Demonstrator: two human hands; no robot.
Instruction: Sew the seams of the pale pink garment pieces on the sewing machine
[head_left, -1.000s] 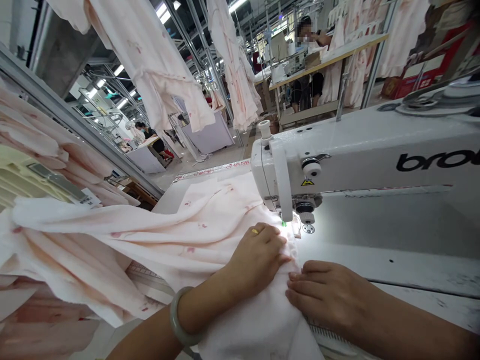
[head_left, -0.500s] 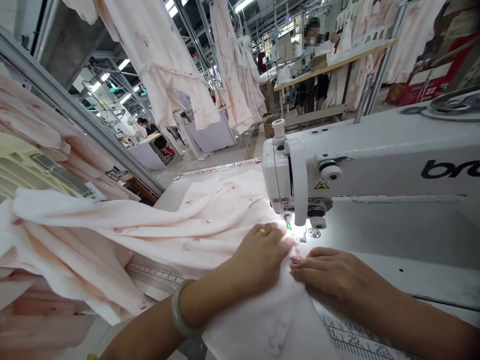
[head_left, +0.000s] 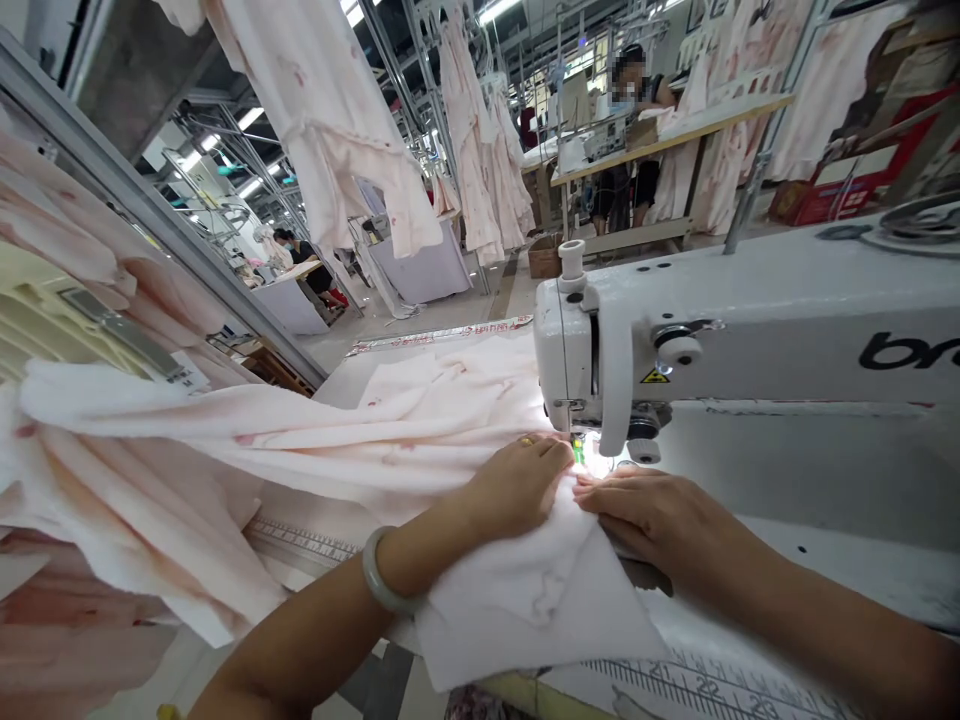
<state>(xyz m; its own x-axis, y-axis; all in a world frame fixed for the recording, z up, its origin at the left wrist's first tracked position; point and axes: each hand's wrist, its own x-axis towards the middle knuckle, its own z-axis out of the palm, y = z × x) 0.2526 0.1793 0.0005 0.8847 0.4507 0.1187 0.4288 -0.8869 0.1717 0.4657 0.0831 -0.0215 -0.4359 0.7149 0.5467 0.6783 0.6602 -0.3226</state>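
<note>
A pale pink printed garment [head_left: 420,420] lies across the white table and runs under the head of a white sewing machine [head_left: 720,320]. My left hand [head_left: 517,485], with a ring and a pale bangle on the wrist, presses flat on the fabric just left of the needle [head_left: 577,450]. My right hand [head_left: 652,515] lies flat on the fabric edge right beside it, fingertips pointing at the needle. Fingers of both hands are stretched out and rest on the cloth. A white fold of the garment [head_left: 525,600] hangs toward me over the table edge.
A stack of pink fabric pieces [head_left: 82,470] sits at my left. A ruler strip [head_left: 697,690] runs along the table's front edge. Finished garments [head_left: 330,130] hang from overhead rails. Other people sit at sewing tables [head_left: 660,125] behind the machine and far left.
Both hands have slid forward with the fabric toward the needle, and more white cloth now hangs off the near table edge. The view has shifted slightly right.
</note>
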